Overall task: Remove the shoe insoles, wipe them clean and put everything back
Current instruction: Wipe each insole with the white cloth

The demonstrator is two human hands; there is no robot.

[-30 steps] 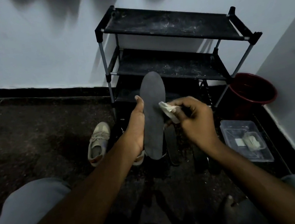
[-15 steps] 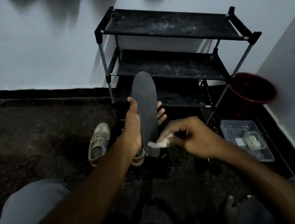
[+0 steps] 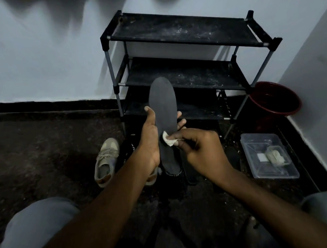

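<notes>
Two containers are seen on the dark floor [image 3: 38, 155], both near its right edge. A clear rectangular plastic box [image 3: 267, 169] holds one small white square piece [image 3: 262, 156] and one pale folded cloth [image 3: 275, 156]. Behind it, in the far right corner, a dark red round bucket [image 3: 269, 120] is placed; what is inside it cannot be told.

One dark grey foam insole [image 3: 164, 111] is held upright above the floor, in front of a black three-shelf shoe rack [image 3: 184, 32]. It is gripped by the left hand [image 3: 151, 146], with the thumb on its left edge and the fingers curled behind it. One small white wipe [image 3: 168, 140] is pinched by the right hand [image 3: 201, 150] and touches the lower half of the insole.

One beige lace-up sneaker [image 3: 106, 161] is seen beside the left wrist.
</notes>
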